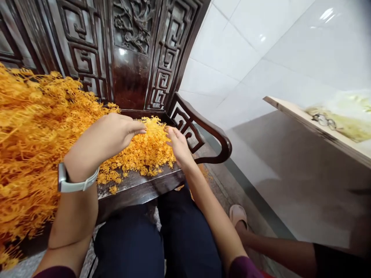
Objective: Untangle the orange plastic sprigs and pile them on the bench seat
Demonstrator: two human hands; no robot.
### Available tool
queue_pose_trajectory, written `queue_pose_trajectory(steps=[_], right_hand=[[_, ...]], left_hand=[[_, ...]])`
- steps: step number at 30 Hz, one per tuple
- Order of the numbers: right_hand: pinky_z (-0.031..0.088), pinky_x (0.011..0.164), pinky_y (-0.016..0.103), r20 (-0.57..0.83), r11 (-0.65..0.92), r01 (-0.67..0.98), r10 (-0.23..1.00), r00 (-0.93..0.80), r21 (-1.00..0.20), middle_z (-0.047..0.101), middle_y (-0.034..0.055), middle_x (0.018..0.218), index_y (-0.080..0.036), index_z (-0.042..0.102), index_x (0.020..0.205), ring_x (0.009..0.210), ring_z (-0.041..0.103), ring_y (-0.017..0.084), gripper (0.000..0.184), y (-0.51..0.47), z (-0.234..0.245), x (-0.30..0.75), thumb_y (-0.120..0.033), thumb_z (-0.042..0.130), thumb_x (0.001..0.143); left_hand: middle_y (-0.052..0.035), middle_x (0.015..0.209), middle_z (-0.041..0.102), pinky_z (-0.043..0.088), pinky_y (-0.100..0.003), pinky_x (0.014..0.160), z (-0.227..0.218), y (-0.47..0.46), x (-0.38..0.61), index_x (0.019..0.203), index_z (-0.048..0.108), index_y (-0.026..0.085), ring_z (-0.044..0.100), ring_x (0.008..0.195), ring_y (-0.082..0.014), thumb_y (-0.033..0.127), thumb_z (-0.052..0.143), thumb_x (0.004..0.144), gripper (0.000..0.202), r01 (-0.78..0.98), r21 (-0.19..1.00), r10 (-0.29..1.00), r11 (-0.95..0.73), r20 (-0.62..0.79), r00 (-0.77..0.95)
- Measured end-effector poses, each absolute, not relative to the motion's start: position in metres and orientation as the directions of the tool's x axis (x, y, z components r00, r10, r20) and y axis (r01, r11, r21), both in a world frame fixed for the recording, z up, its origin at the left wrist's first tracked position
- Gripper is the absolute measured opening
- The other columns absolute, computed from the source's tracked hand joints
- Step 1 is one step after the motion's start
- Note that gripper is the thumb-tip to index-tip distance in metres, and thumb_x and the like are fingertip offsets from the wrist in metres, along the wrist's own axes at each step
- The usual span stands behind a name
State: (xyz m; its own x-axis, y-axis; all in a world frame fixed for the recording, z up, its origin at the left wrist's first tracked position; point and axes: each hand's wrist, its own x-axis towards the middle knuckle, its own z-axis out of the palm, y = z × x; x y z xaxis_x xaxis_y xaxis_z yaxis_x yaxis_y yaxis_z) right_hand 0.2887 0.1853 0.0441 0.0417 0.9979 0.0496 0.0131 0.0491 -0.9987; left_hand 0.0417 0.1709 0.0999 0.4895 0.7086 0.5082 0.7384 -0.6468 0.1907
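Orange plastic sprig (153,124) pinched betw. your left hand (111,135) & right hand (178,144), over near pile (142,154) so bits drop there.

big pile (31,135) left on bench (139,187) — small heap (145,152) right | table (319,129) far right

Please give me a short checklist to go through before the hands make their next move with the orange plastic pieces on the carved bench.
1. Both hands on one orange plastic piece: ok; left hand and right hand pinch it between them.
2. Piece lifted above the small pile: ok.
3. Small pile resting on the bench seat, not overhanging: ok, though a few bits lie near the front edge.
4. Large orange heap within reach at the left: ok.
5. Whether the held piece is intact: cannot tell.
6. Another person's leg away from the hands: ok.
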Motion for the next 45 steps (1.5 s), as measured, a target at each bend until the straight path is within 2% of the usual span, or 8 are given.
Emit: queue_pose_trajectory(steps=[5, 9, 12, 17, 27, 30, 36, 45], right_hand=[[0.054, 0.089, 0.037, 0.205, 0.211, -0.15, 0.977, 0.051, -0.966, 0.07, 0.004, 0.12, -0.027, 0.071, 0.109, 0.106, 0.066, 0.02, 0.021, 0.188, 0.047, 0.282, -0.035, 0.071, 0.09], [0.055, 0.087, 0.039, 0.08, 0.086, -0.264, 0.996, 0.032, -0.961, 0.072, 0.0067, 0.118, -0.026, 0.068, 0.113, 0.103, 0.068, 0.022, 0.038, 0.19, 0.038, 0.273, -0.058, 0.064, 0.095], [0.053, 0.08, 0.036, 0.023, 0.012, -0.193, 0.998, -0.056, -0.981, 0.071, 0.0065, 0.105, -0.022, 0.071, 0.101, 0.093, 0.065, 0.02, 0.052, 0.186, 0.029, 0.266, -0.072, 0.062, 0.092], [0.036, 0.062, 0.026, 0.174, 0.172, -0.026, 0.98, -0.098, -0.985, 0.051, -0.0034, 0.07, -0.02, 0.06, 0.07, 0.066, 0.042, 0.011, 0.048, 0.183, 0.019, 0.261, -0.063, 0.077, 0.085], [0.02, 0.041, 0.025, -0.051, -0.199, -0.364, 0.925, -0.377, -0.91, 0.03, -0.0088, 0.053, -0.025, 0.034, 0.064, 0.044, 0.023, 0.008, 0.067, 0.166, 0.03, 0.265, -0.079, 0.065, 0.088], [0.024, 0.037, 0.023, -0.082, -0.259, -0.388, 0.905, -0.418, -0.885, 0.029, -0.0083, 0.051, -0.025, 0.031, 0.062, 0.042, 0.026, 0.008, 0.071, 0.156, 0.039, 0.262, -0.086, 0.056, 0.089], [0.023, 0.033, 0.018, -0.148, -0.35, -0.449, 0.893, -0.425, -0.822, 0.036, -0.0092, 0.052, -0.024, 0.051, 0.071, 0.038, 0.024, 0.005, 0.059, 0.143, 0.05, 0.257, -0.079, 0.056, 0.093], [0.014, 0.033, 0.014, -0.055, -0.421, -0.585, 0.841, -0.539, -0.693, 0.031, -0.0112, 0.048, -0.024, 0.044, 0.073, 0.041, 0.013, 0.004, 0.046, 0.132, 0.065, 0.262, -0.057, 0.061, 0.099]], left_hand=[[-0.0077, 0.1, 0.081, 0.055, -0.039, 0.09, 0.092, 0.173, 0.054, 0.104, 0.083, 0.025, 0.075, 0.098, -0.0279, 0.008, 0.052, 0.088, 0.039, 0.733, 0.161, 0.721, -0.661, 0.408, 0.56], [-0.0086, 0.096, 0.079, 0.051, -0.036, 0.084, 0.084, 0.177, 0.068, 0.095, 0.08, 0.023, 0.073, 0.094, -0.0262, 0.004, 0.053, 0.084, 0.035, 0.72, 0.152, 0.721, -0.677, 0.329, 0.609], [-0.009, 0.09, 0.077, 0.047, -0.035, 0.078, 0.076, 0.182, 0.074, 0.093, 0.079, 0.022, 0.071, 0.088, -0.0254, 0.004, 0.053, 0.083, 0.033, 0.723, 0.12, 0.72, -0.681, 0.29, 0.63], [-0.007, 0.087, 0.076, 0.04, -0.033, 0.071, 0.068, 0.193, 0.072, 0.092, 0.078, 0.023, 0.067, 0.08, -0.0231, 0.004, 0.052, 0.079, 0.034, 0.7, 0.107, 0.704, -0.706, 0.208, 0.679], [-0.0037, 0.082, 0.075, 0.049, -0.031, 0.077, 0.099, 0.184, 0.071, 0.079, 0.073, 0.021, 0.068, 0.078, -0.0178, 0.006, 0.046, 0.077, 0.031, 0.349, 0.411, 0.479, -0.842, 0.271, 0.835], [-0.006, 0.084, 0.076, 0.053, -0.032, 0.078, 0.106, 0.182, 0.075, 0.073, 0.073, 0.022, 0.07, 0.083, -0.0198, 0.014, 0.049, 0.085, 0.028, 0.186, 0.543, 0.426, -0.819, 0.357, 0.832], [-0.0107, 0.068, 0.069, 0.055, -0.041, 0.064, 0.09, 0.188, 0.08, 0.058, 0.071, 0.026, 0.066, 0.067, -0.0261, 0.049, 0.068, 0.085, 0.036, 0.1, 0.779, 0.566, -0.618, 0.354, 0.744], [-0.0056, 0.054, 0.051, 0.051, -0.039, 0.053, 0.065, 0.186, 0.107, 0.049, 0.06, 0.023, 0.056, 0.051, -0.0194, 0.089, 0.07, 0.07, 0.07, -0.238, 0.835, 0.675, -0.496, 0.543, 0.5]])
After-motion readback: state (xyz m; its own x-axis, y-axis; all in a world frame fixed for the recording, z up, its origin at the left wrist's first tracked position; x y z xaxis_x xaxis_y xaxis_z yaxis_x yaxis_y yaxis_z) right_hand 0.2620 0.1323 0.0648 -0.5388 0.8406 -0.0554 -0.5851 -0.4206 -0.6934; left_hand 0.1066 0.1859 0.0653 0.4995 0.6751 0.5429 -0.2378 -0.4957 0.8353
